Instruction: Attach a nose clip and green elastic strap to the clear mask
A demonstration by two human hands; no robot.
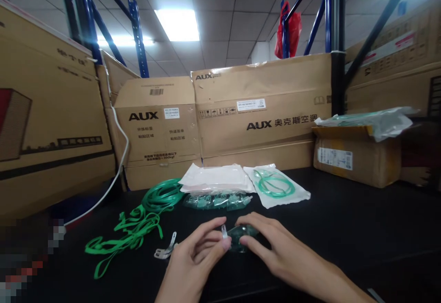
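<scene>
My left hand (195,252) and my right hand (275,248) meet low in the middle over a black table (361,229). Together they hold a small clear green-tinted plastic mask part (241,237). My left thumb and fingers pinch a thin white clip (223,231) at its left edge. My right fingers curl over its right side. Just left of my left hand, a small metal strip (166,250) lies on the table.
Green elastic straps (134,229) lie tangled at left. Behind my hands are several clear green masks (217,200), a stack of white pouches (215,179) and a bagged green tube (275,184). AUX cartons (262,110) wall the back. An open box (354,153) stands right.
</scene>
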